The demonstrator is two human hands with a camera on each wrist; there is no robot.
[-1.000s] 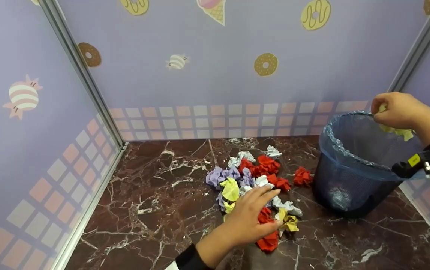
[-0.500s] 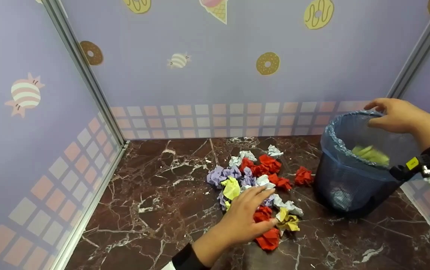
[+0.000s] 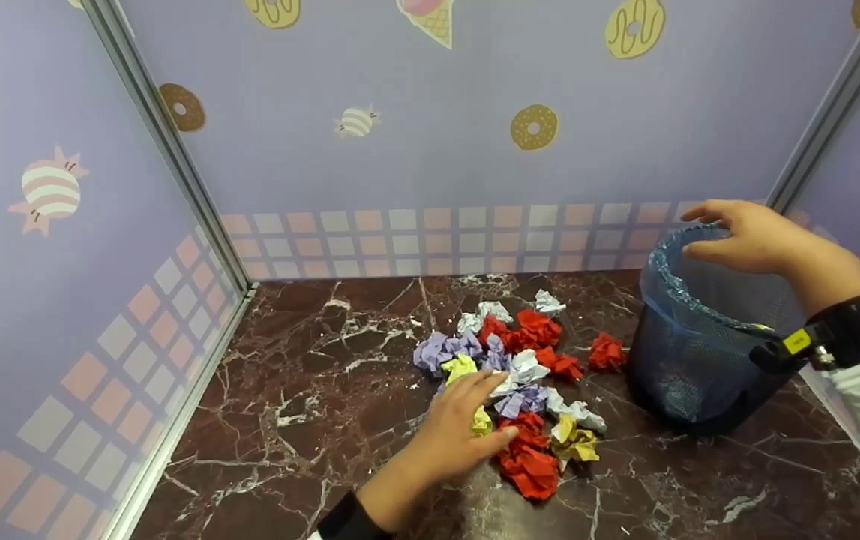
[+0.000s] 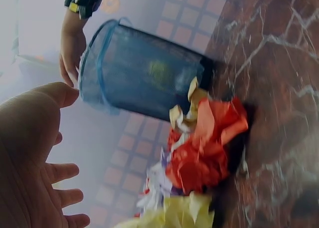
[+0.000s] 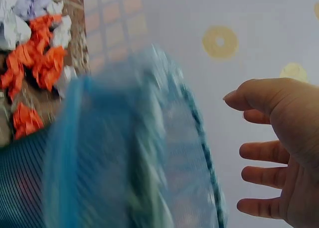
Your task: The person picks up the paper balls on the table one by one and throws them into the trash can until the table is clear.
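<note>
My right hand [image 3: 752, 236] is over the waste bin [image 3: 688, 375], fingers spread apart and nothing in them. In the right wrist view that hand [image 5: 279, 153] is beside the bin's rim, which a blue plastic liner [image 5: 149, 188] covers. My left hand [image 3: 448, 427] hovers over the near left side of a pile of crumpled paper, its fingers loosely extended and holding nothing. Below it lie red paper balls [image 3: 531, 469], a yellow ball [image 3: 481, 422] and purple ones [image 3: 523, 401]. Through the bin's side a yellowish shape [image 4: 160, 73] shows in the left wrist view.
One red paper ball [image 3: 606, 352] lies close to the bin's left side. White balls [image 3: 547, 302] sit at the back of the pile on the dark marbled tabletop [image 3: 310, 420]. Patterned panels [image 3: 415, 150] stand at the back and both sides.
My right hand let go of a yellow paper ball, which dropped into the bin, and then moved left over the rim. My left hand drew back slightly left and toward me.
</note>
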